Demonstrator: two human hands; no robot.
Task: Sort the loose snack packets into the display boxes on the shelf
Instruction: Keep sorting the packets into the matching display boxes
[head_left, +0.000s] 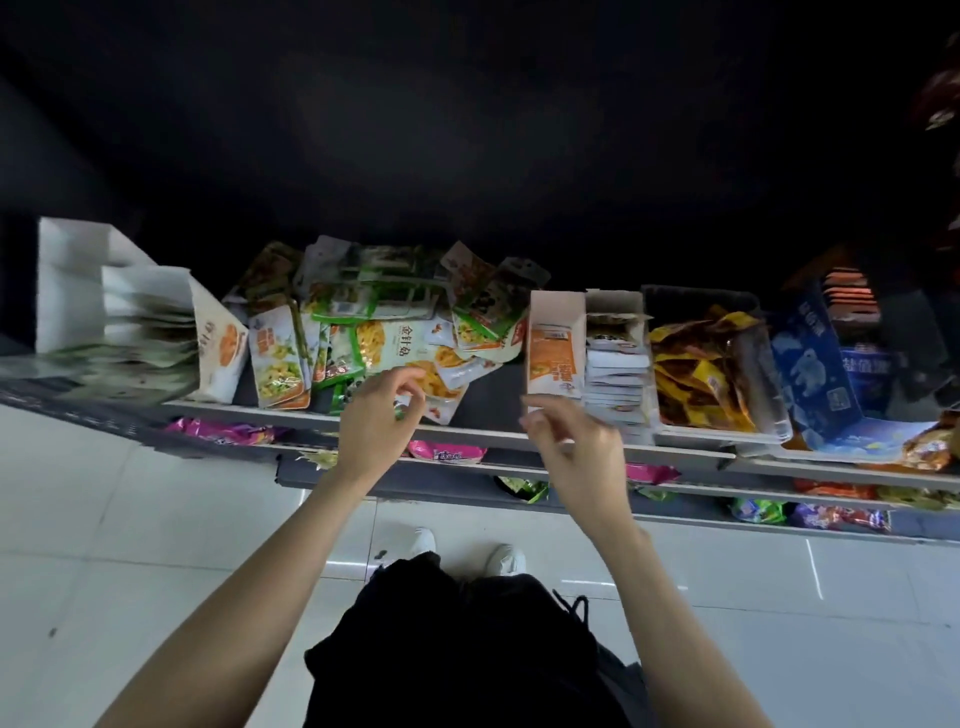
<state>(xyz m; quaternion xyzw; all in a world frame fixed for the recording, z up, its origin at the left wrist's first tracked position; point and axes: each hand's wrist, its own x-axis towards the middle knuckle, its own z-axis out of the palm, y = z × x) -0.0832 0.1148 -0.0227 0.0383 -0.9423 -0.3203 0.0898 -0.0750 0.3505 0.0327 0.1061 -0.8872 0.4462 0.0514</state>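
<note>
while a heap of loose snack packets (384, 332) lies on the shelf (483, 434), a person's two bare hands reach over its front edge. left of the narrow orange display box (555, 345), the left hand (376, 421) hovers at the heap's near edge, fingers (410, 376) curled in a loose pinch just above an orange packet; whether they grip anything cannot be told. the right hand (576, 447) hangs just in front of the orange display box, thumb and fingers part-open and holding nothing. right of that box stands a second cardboard box (615, 364) filled with white packets in a row, then a clear tray (722, 374) of yellow-and-red packets and a blue carton (815, 364). far left of the orange box, a white display box (130, 317) holds upright packets (blurred). pink and green packets (447, 451) show on lower shelves, above a pale tiled floor (130, 545).
</note>
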